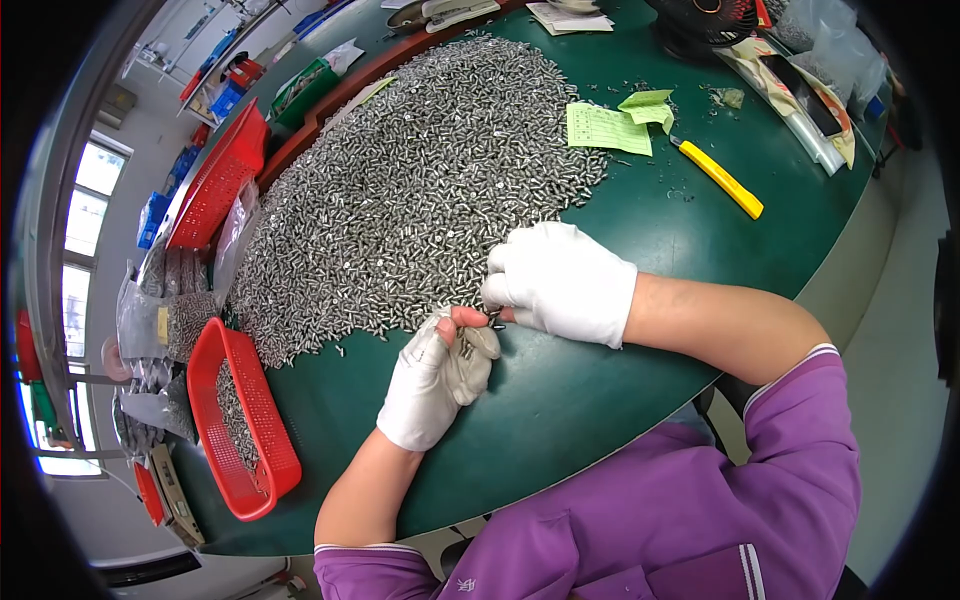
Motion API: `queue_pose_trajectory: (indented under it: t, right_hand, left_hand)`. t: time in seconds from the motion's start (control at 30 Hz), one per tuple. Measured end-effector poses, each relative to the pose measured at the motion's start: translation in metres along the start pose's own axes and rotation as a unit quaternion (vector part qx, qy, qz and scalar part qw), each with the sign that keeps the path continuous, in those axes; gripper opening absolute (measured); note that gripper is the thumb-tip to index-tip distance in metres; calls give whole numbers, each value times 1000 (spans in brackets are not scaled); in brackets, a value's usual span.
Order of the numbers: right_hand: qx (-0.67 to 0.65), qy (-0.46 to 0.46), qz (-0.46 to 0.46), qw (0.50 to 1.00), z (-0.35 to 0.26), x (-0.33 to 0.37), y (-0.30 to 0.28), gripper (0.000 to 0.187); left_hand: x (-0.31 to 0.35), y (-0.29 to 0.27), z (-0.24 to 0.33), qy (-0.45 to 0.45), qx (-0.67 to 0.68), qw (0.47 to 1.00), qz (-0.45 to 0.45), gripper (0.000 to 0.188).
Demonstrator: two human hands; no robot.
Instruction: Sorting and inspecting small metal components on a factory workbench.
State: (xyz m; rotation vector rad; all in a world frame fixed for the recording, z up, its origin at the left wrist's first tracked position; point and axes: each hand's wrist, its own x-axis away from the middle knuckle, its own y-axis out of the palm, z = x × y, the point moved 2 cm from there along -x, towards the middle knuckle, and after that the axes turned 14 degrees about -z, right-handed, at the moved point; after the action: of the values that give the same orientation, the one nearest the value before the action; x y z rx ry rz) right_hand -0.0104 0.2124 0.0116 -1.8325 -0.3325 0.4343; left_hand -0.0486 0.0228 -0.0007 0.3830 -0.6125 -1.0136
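A broad heap of small silvery metal pins [400, 190] covers much of the green table. At its near edge, my left hand [438, 375], in a white glove with bare thumb and index fingertips, is curled closed, palm partly up. A few of the metal pins show in its palm. My right hand [565, 285], also white-gloved, is bent over the heap's edge with its fingers drawn together. Its bare fingertip meets the left fingertips, with a small pin between or beside them. Whether the right fingers hold a pin is mostly hidden by the glove.
A red basket [290, 465] partly filled with small metal parts stands at the left, with another red basket [255, 140] behind it. Bagged parts [190, 320] lie beside them. Green paper slips [610, 128], a yellow utility knife [720, 180] and a black fan [700, 25] are at the right.
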Motion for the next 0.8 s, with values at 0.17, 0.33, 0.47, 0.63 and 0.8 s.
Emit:
queue_pose_trajectory:
  t: [0.17,0.33,0.47,0.63,0.8]
  right_hand:
    - [6,32,-42,999,1,0,0,14]
    - [46,50,-47,997,0,0,1,13]
    - [-117,22,-19,993,-3,0,-5,15]
    - [-210,-40,7,977,-9,1,-7,15]
    - [-150,1,61,987,0,3,-14,12]
  left_hand:
    - [0,-3,-1,8,-12,1000,-18,36]
    - [-2,3,0,8,-53,998,-17,28]
    - [-1,4,1,-2,-68,997,-22,25]
    - [-1,7,3,-26,-89,996,-17,25]
    - [0,5,2,-11,-75,997,-9,25]
